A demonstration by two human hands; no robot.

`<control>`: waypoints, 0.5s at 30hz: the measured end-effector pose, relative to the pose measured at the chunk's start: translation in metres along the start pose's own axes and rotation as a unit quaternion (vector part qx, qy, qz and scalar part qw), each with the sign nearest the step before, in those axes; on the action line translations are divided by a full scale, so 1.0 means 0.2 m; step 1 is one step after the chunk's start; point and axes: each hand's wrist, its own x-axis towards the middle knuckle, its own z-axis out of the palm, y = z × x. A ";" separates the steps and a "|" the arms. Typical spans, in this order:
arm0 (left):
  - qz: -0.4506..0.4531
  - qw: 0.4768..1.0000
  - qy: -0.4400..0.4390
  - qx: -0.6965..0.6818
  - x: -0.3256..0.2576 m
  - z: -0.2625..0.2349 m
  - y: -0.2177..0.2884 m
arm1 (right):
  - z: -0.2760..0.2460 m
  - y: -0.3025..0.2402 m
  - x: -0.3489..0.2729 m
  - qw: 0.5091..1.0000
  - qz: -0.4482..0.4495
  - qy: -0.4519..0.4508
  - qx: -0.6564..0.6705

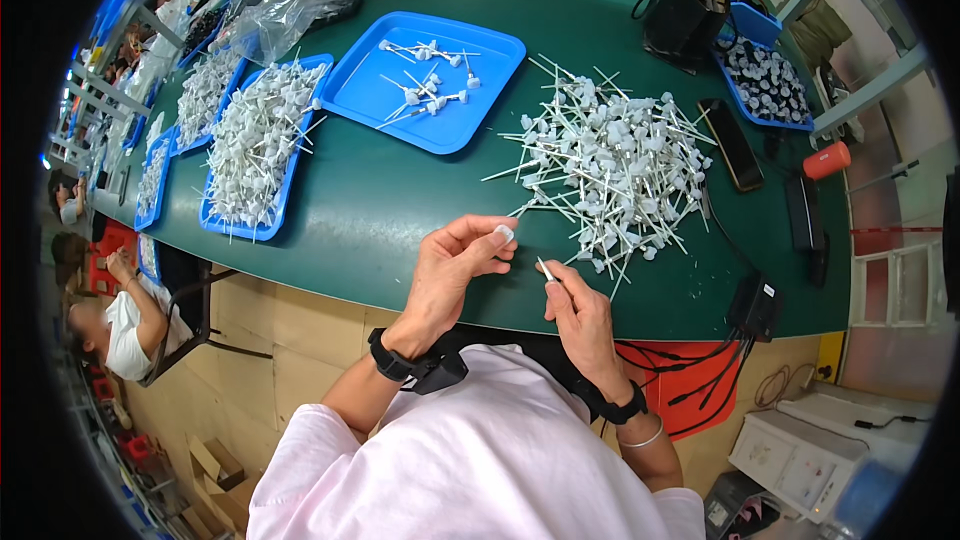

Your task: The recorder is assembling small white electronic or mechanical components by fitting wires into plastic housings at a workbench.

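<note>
Over the bench's [350, 250] near edge, the left grip [450, 265] pinches a white piece [505, 233], the right grip [582, 315] a pointed rod [545, 269]; apparent assembly next needs alignment.

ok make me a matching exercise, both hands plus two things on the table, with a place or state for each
1. left hand
2. right hand
3. phone
4. white parts

A. flat, right of the white parts
B. holding a thin pointed piece
C. loose heap on the green table
D. pinching a small white piece

Pairs: 1-D, 2-B, 3-A, 4-C
</note>
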 end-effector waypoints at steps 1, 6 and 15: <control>0.003 1.000 0.000 -0.003 0.00 0.00 0.00 | 0.00 0.00 0.00 1.000 -0.003 0.006 0.003; 0.004 1.000 0.000 -0.016 0.01 -0.02 0.00 | 0.01 -0.01 0.00 1.000 -0.010 0.008 0.002; -0.011 0.998 -0.005 -0.068 0.01 -0.02 -0.01 | 0.01 0.00 -0.01 1.000 -0.026 0.010 -0.011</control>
